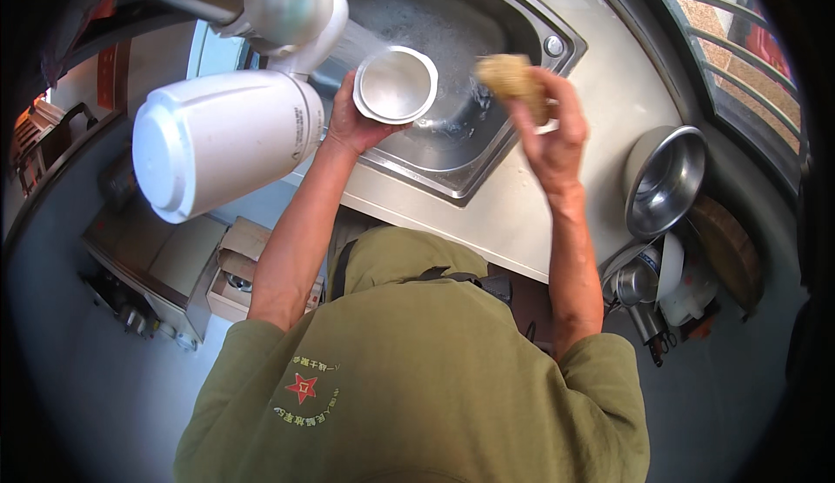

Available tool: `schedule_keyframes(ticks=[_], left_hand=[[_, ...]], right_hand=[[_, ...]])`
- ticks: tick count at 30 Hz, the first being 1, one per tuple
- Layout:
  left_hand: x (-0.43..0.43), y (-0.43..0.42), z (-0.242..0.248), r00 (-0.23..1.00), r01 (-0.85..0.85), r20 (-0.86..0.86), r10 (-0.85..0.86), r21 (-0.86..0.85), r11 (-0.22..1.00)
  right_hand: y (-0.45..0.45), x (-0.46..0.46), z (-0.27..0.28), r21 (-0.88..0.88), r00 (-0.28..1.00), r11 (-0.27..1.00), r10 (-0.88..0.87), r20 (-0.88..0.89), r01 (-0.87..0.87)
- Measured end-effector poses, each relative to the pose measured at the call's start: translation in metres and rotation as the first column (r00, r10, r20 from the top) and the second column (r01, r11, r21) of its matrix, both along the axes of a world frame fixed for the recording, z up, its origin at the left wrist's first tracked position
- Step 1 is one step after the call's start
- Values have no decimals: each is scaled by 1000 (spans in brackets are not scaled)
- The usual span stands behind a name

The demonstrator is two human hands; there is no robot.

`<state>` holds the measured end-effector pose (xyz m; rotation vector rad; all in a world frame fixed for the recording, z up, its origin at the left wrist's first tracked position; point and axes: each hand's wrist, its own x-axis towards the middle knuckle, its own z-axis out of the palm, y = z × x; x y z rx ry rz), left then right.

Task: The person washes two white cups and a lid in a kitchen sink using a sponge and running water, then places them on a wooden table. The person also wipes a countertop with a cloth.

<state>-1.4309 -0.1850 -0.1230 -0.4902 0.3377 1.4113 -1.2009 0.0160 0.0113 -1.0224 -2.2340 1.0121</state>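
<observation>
My left hand (357,121) grips a white bowl (396,85) from its side and below, with the mouth of the bowl facing up. A stream of water (368,36) runs from the faucet area towards the bowl's rim. Over the right edge of the stainless steel sink (450,124), my right hand (554,124) holds a tan scrubber (509,79), possibly a loofah; it is blurred. The scrubber and the bowl are apart. Some water lies in the sink's basin.
A white faucet-mounted water filter (228,137) juts out at the left, close to my left forearm. A steel basin (665,180) leans on the right of the counter (515,202), near a small steel pot (636,284) and a round wooden board (727,242). A barred window (737,52) is at upper right.
</observation>
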Motion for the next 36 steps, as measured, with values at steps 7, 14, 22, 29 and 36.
schedule_keyframes(ticks=[7, 14, 22, 29, 36], left_hand=[[10, 25, 30, 871, 42, -462, -167, -269, 962], [1, 31, 33, 723, 22, -620, -304, -420, 907], [-20, 33, 67, 498, 187, -842, -207, -129, 974], [-45, 37, 51, 667, 390, -540, -513, -332, 859], [-21, 51, 74, 320, 246, -833, -451, -386, 889]], right_hand=[[-17, -74, -62, 413, 729, 622, 659, 183, -666], [-42, -79, -100, 86, 766, 770, 604, 219, -632], [-67, -90, -63, -934, 972, 285, -28, -233, -216], [-62, -90, -60, -261, 773, 770, 624, 118, -582], [-56, -89, -67, -981, 982, 130, -102, -161, -147]])
